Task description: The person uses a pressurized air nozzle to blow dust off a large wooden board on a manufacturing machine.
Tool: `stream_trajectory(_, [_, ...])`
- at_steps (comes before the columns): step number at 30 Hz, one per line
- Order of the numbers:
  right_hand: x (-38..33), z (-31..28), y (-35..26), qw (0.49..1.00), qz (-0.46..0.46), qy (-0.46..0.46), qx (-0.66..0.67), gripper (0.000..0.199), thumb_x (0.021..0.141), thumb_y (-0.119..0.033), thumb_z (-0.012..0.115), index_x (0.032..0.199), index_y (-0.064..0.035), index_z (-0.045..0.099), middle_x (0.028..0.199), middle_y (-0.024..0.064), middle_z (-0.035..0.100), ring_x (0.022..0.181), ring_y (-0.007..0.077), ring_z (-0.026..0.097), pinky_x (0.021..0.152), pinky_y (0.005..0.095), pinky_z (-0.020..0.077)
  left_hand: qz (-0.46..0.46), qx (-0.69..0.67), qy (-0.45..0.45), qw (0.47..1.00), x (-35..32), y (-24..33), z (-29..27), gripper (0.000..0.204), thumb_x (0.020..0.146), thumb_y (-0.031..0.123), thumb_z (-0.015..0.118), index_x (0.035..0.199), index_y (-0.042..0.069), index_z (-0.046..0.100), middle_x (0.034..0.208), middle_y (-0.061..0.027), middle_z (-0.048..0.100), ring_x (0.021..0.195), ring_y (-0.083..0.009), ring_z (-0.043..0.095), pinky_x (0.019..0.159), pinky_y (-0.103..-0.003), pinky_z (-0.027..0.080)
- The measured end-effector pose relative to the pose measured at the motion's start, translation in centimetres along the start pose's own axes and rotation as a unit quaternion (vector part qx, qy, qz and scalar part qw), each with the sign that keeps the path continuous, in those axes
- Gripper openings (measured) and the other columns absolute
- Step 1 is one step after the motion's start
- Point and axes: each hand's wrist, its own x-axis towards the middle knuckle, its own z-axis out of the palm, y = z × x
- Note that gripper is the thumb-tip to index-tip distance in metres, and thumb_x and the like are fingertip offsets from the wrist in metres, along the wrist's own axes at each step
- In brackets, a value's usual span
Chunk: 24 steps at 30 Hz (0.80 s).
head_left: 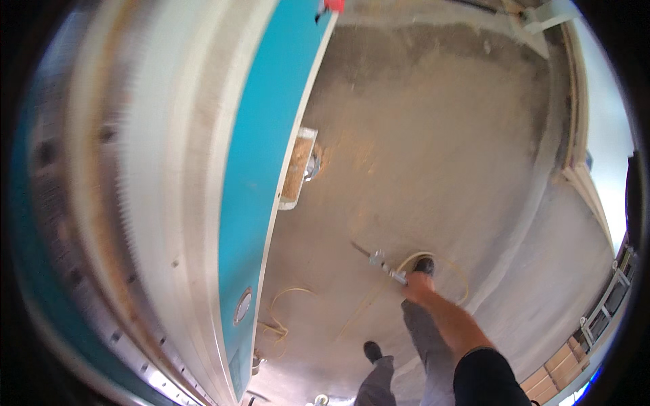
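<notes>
My right hand (420,287) reaches out low over the floor, its fingers wrapped round a metal air blow gun (387,266). The gun's long thin nozzle points up and to the left, away from me. A pale yellow hose (450,260) loops beside the hand and near my shoe. My fingers are small and partly blurred in the picture. My left hand does not show.
A long machine with a blue-green side panel (264,101) and a toothed metal rail (152,135) fills the left. Under its edge sits a white tray (313,132) of brownish material. More yellow hose (274,314) lies coiled on the concrete floor (433,135). Cartons (565,365) stand lower right.
</notes>
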Motion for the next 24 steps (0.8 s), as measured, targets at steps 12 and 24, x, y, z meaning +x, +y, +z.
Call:
stream_trajectory(12, [-27.0,4.5,13.2,0.946,-0.103,0.222,0.211,0.047,0.080,-0.021,0.054,0.124,-0.0062,0.046,0.109,0.0180,0.055,0.100,0.0329,0.053,0.082,0.0403,0.0437,-0.053,-0.080,0.012,0.995,-1.7,-0.4,-6.1,0.053,0.069,0.019,0.058,0.118,0.001,0.050,0.143,-0.0193,0.023,0.133,-0.0383,0.020,0.108,-0.051,0.016])
stream_trajectory(24, [-48.8,21.3,3.4,0.866,-0.205,-0.049,0.453,0.029,0.085,-0.018,0.051,0.112,-0.0078,0.050,0.086,0.0056,0.051,0.073,0.0210,0.049,0.059,0.0309,0.0398,-0.015,-0.370,-0.089,0.925,-44.2,7.8,-2.0,0.058,0.074,0.021,0.060,0.126,0.006,0.039,0.124,-0.0174,0.045,0.116,-0.0344,0.044,0.092,-0.044,0.040])
